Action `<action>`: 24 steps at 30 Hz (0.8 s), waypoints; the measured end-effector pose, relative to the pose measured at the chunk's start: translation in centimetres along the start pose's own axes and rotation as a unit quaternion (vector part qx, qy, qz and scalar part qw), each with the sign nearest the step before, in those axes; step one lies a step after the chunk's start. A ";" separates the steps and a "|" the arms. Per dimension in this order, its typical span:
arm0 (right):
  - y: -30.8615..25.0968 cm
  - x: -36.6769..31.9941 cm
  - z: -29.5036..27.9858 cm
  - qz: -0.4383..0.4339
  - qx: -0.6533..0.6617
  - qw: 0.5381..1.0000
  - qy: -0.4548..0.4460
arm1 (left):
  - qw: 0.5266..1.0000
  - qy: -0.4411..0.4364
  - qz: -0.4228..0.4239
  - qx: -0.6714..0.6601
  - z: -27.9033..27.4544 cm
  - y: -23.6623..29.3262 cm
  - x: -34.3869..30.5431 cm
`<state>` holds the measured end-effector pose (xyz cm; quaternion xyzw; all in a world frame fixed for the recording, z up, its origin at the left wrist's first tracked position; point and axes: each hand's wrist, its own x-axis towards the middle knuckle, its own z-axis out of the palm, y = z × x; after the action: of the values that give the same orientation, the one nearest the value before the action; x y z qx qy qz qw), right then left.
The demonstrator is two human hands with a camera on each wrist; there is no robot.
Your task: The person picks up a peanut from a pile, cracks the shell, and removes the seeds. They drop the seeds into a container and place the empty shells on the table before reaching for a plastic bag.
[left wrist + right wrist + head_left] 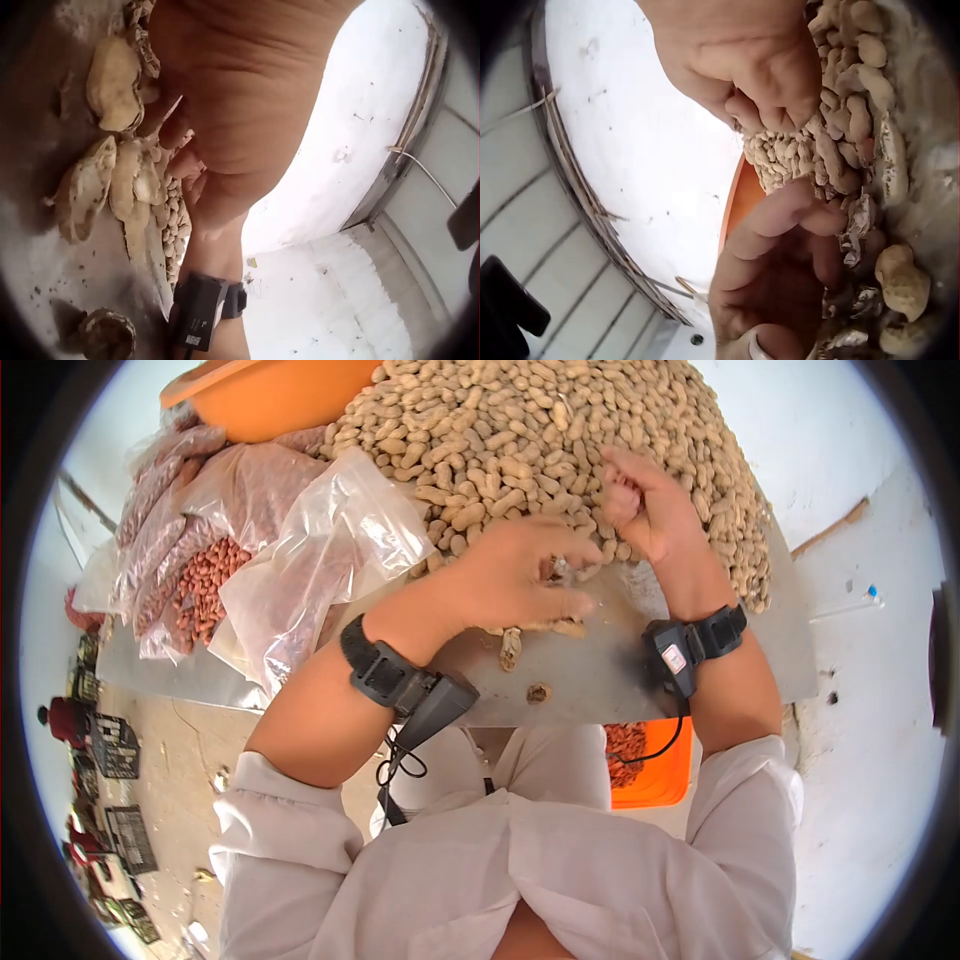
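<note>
My left hand (pixel 510 575) is over the near edge of the peanut pile (pixel 560 430), its thumb and fingers bent but apart. Crumpled shell bits (pixel 857 229) show by its fingertips in the right wrist view. To its right, my right hand (pixel 650 505) is raised at the pile with its fingers curled in; I cannot tell whether something lies inside them. Below the left hand lie split peanut shells (pixel 84 191) and a whole peanut (pixel 115 84). A broken shell (pixel 539 693) sits nearer the table's front edge.
Clear plastic bags (pixel 330 550) and red shelled peanuts (pixel 208 585) lie at the left of the metal table (pixel 600 700). Behind them is an orange basin (pixel 280 395). Below the table edge, an orange container (pixel 655 770) holds reddish pieces. Dark crates (pixel 115 745) stand on the floor at left.
</note>
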<state>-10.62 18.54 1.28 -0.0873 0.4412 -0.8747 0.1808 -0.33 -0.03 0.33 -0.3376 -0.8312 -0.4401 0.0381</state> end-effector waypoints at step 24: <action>4.3 5.7 18.1 0.164 -0.352 0.879 -0.277 | 0.988 0.089 0.101 0.078 0.6 -1.4 -1.5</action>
<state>-9.15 0.57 8.59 -0.3102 0.6602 -0.5597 0.3933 0.15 -0.92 -1.62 -0.3751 -0.8180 -0.3962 0.1822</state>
